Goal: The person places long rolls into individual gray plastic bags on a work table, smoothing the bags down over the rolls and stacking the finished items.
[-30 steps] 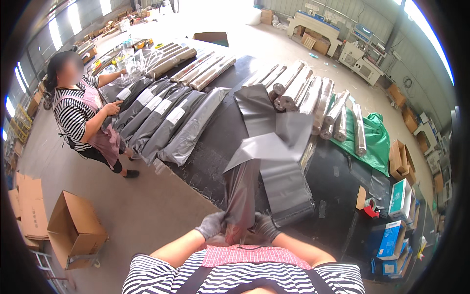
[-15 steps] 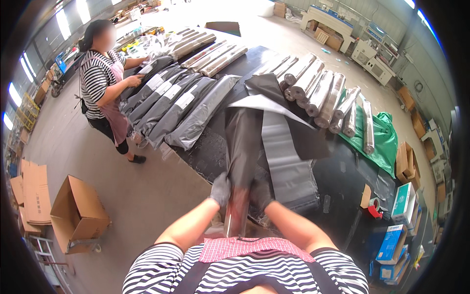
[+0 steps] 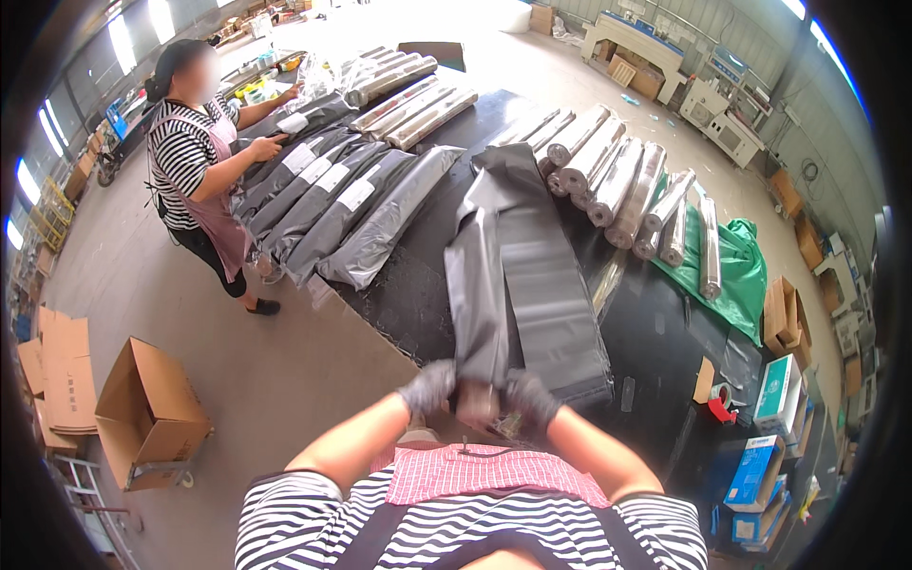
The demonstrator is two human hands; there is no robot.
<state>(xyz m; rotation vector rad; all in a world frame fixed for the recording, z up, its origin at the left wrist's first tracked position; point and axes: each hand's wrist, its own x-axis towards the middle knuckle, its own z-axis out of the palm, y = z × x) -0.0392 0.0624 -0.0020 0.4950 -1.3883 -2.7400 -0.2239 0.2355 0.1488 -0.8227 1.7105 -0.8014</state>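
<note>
A long dark grey plastic bag point(image 3: 478, 304) lies lengthwise before me, pulled over a roll, with the roll's brownish near end point(image 3: 477, 407) sticking out of its mouth. My left hand point(image 3: 429, 386), in a dark grey glove, grips the bag's left edge near that mouth. On the opposite side my right hand point(image 3: 533, 397), gloved alike, closes on the bag's right edge; its fingertips are partly hidden. Flat dark grey bags point(image 3: 556, 294) lie on the black table point(image 3: 655, 342) just right of the filled one.
Several bagged rolls with white labels point(image 3: 357, 196) lie to the left, near a co-worker point(image 3: 195, 152). Bare shiny rolls point(image 3: 636, 195) rest at the right, some on green sheeting point(image 3: 746, 261). A tape dispenser point(image 3: 722, 404) and blue boxes point(image 3: 755, 475) sit at the right edge. An open carton point(image 3: 147, 408) stands lower left.
The bag has come further down over the roll, covering most of it. Its loose far flap has settled. My hands moved slightly nearer me, and the co-worker's hands shifted on another bagged roll.
</note>
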